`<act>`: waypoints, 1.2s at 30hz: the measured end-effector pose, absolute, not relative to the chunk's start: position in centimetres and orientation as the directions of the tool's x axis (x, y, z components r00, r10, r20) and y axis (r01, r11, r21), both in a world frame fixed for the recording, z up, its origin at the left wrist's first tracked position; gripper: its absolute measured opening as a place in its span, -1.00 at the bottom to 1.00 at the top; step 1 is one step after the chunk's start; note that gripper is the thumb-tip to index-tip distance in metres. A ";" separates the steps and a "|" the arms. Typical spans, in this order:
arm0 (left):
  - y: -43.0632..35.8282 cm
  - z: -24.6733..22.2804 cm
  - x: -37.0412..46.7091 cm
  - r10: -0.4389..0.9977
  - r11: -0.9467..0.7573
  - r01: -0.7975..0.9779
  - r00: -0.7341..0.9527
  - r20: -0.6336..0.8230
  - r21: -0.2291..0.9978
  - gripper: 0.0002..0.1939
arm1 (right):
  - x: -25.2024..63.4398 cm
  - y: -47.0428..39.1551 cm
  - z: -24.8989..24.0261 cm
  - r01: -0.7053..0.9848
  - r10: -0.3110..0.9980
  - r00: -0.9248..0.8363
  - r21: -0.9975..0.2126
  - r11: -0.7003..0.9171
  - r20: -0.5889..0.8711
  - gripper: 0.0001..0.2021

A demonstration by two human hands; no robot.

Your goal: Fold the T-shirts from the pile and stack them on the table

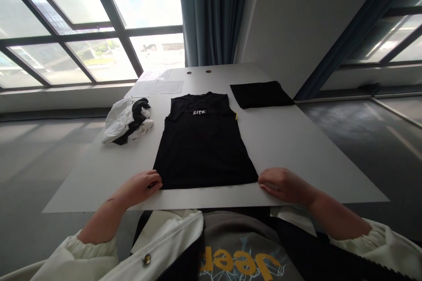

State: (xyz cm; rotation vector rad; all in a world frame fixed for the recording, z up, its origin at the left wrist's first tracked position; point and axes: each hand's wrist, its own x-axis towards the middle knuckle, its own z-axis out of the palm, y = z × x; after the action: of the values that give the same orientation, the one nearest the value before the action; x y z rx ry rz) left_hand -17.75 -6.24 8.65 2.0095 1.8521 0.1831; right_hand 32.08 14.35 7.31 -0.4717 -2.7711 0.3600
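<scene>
A black T-shirt (204, 149) lies flat on the white table, its collar toward the far side and its hem near me. White lettering shows across its chest, and a bit of yellow sticks out at its right edge. At the left hem corner, my left hand (147, 184) is closed in a pinch on the cloth. My right hand (280, 183) pinches the opposite hem corner, its fingertips partly hidden by the hand itself.
Crumpled white and black clothes (127, 120) lie on the table (306, 158) at left. A folded black garment (262, 94) rests at the far right. Sheets of paper (166, 87) lie at the far left, near two round holes. Curtains and windows stand beyond.
</scene>
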 end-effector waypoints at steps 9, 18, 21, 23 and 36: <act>3.7 7.3 -7.7 0.975 -0.211 0.957 0.190 0.118 0.201 -0.76 | 19.7 16.2 7.9 0.448 0.496 -0.832 -0.229 0.864 0.247 -0.63; 4.6 2.0 -4.8 0.993 -0.094 0.981 0.081 0.085 0.168 -0.42 | 19.1 14.2 1.2 0.692 0.705 -0.709 -0.160 0.704 0.037 -0.35; 3.4 1.8 -5.6 0.997 -0.022 0.986 0.010 0.076 0.167 -0.41 | 20.2 13.4 0.7 0.691 0.706 -0.706 -0.165 0.704 0.056 -0.36; 2.8 2.0 -6.0 0.997 0.029 0.986 -0.039 0.062 0.165 -0.40 | 20.7 13.4 0.5 0.713 0.729 -0.681 -0.170 0.680 0.063 -0.35; -0.4 2.7 -9.9 0.986 0.100 0.983 -0.118 0.116 0.154 -0.49 | 25.1 15.9 3.4 0.813 0.840 -0.512 -0.216 0.541 0.179 -0.72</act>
State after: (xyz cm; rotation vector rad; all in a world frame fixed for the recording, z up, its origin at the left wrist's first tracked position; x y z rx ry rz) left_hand -9.95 -0.43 2.66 2.0756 2.3175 0.3019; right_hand 25.10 15.93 3.38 -1.3825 -2.5188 0.1507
